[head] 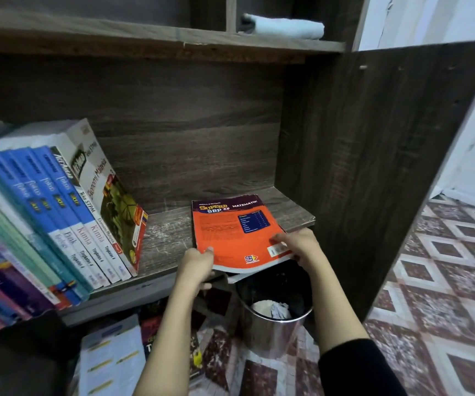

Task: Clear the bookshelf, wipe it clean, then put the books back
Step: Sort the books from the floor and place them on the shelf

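An orange and purple maths book (235, 228) lies flat on the right end of the dark wooden shelf (167, 232), its near edge hanging over the front. My left hand (197, 268) grips its near left corner, thumb on the cover and fingers under. My right hand (299, 244) holds the near right corner the same way. A second thin book shows just beneath it. A row of blue and white books (67, 207) leans to the left on the same shelf. A folded pale cloth (285, 27) lies on the shelf above.
A metal bin (273, 318) with crumpled paper stands on the floor right under the book. Several books (110, 358) lie on the patterned floor at lower left. The shelf's side panel (373, 167) rises at the right.
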